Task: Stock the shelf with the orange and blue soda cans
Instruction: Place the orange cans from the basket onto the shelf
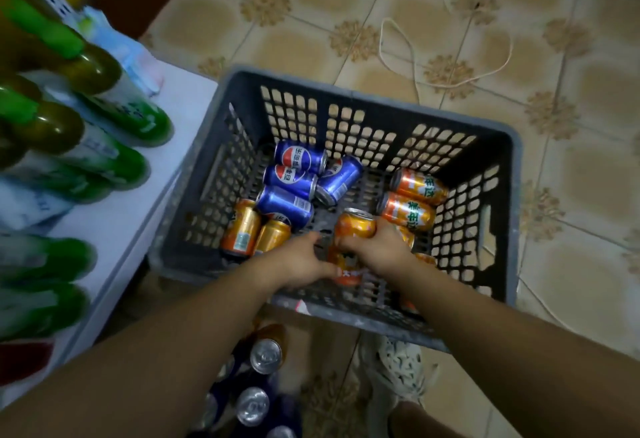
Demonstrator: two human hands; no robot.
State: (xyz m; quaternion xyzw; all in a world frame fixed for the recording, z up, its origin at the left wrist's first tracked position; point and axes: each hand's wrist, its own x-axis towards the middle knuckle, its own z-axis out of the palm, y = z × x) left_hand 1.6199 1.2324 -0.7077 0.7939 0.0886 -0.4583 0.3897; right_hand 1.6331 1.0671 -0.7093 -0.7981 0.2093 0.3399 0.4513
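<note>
Crate (pixel 367 96): grey, slatted, frame centre, on tiled floor.
Pepsi cans (pixel 294 178): blue, lying at crate's upper left.
Orange cans (pixel 407 211): lying at crate's right and lower left.
Right hand (pixel 379 247): fingers wrapped round upright orange can (pixel 355 226), crate centre.
Left hand (pixel 298 259): just beside it, thumb against lower orange can (pixel 344 273); grip cannot be told.
Shelf (pixel 138 202): white, frame left, holding green bottles (pixel 114 160).

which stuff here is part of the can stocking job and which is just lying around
Job: orange soda cans, blue soda cans, the grey crate holding them, right hand gripping one orange can.
Lying about: green bottles, white cord, shoe.
</note>
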